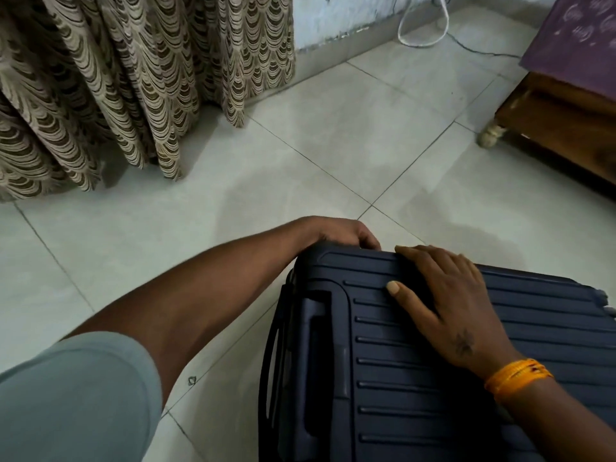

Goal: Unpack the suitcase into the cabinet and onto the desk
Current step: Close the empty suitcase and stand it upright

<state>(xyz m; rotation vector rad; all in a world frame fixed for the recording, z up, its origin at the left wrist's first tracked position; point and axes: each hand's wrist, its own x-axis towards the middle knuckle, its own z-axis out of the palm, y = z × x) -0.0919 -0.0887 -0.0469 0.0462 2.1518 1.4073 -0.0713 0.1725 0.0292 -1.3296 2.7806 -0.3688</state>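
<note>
Nearest to me, the suitcase [433, 378] lies flat on the tiled floor [300, 155], lid up and closed as far as I can see, its side handle facing left. Nothing has come out of it, so I judge the unpacking is at its very start.

The right hand [446, 301] rests flat on the ribbed lid, fingers fairly straight and reaching toward the far edge, thumb spread to the left; it presses rather than grips. An orange thread band [518, 378] circles that wrist.

A little farther, the left hand [340, 233] curls over the far left corner of the case, fingers hooked down behind the edge. It seems to grasp the corner or something there, perhaps a zip pull, but I cannot see which.

The risks, as I judge them: the hard shell could slide on the smooth tiles if the far corner is pulled while the flat hand lets up. If the lid springs open, loose contents may spill. Fingers tucked behind the edge could get pinched.

Farther off, a patterned curtain [116, 88] hangs at far left, a wooden bed frame [560, 128] stands at far right, and a white cord [423, 31] loops by the wall. No cabinet or desk is in sight.
</note>
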